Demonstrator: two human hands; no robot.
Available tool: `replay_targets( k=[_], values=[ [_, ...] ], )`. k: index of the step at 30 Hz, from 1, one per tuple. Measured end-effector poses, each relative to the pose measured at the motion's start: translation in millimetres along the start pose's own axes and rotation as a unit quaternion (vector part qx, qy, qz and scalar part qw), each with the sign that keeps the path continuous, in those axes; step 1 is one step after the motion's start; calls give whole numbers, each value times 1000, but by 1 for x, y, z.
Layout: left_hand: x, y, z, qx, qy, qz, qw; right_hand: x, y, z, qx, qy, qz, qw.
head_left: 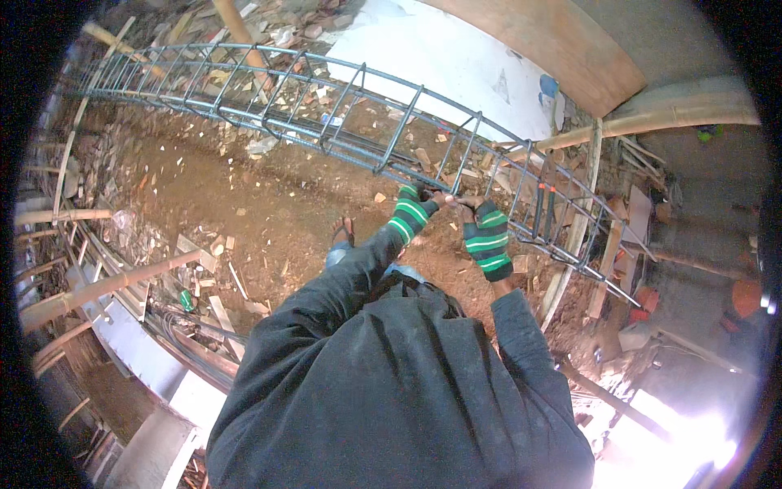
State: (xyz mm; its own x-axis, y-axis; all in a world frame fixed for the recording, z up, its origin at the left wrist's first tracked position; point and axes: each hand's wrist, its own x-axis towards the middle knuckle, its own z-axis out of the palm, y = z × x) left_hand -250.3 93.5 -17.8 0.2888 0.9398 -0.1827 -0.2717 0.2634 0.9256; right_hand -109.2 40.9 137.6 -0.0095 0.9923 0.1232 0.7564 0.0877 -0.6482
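Observation:
A long rebar cage of steel bars and square stirrups runs across in front of me, from the far left to the right. My left hand, in a green and black striped fingerless glove, is closed at the cage's near lower bar. My right hand, gloved alike, meets it there with bent, closed fingers. Their fingertips come together next to a stirrup; what they pinch is too small to make out. Right of my right hand, a tool with orange and black handles hangs on the cage.
Brown dirt with scattered rubble lies underfoot. A white panel and a plywood sheet lie beyond the cage. Bamboo poles stick in from the left. A wooden plank passes beneath the cage's right end.

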Motion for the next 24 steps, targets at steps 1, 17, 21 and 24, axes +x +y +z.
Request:
replay_targets(
  k=[1,17,21,24],
  values=[
    [-1,-2,0,27,4,15,1000,-1,-2,2,-9,11,-9,1000],
    [7,-5,-2,-41,8,10,999,77,23,26,-90,-113,34,989],
    [3,6,-2,-32,1,-2,999,77,22,30,-191,-84,-63,976],
    [4,10,-2,-21,2,-13,1000,74,20,29,-251,-106,-66,960]
  ],
)
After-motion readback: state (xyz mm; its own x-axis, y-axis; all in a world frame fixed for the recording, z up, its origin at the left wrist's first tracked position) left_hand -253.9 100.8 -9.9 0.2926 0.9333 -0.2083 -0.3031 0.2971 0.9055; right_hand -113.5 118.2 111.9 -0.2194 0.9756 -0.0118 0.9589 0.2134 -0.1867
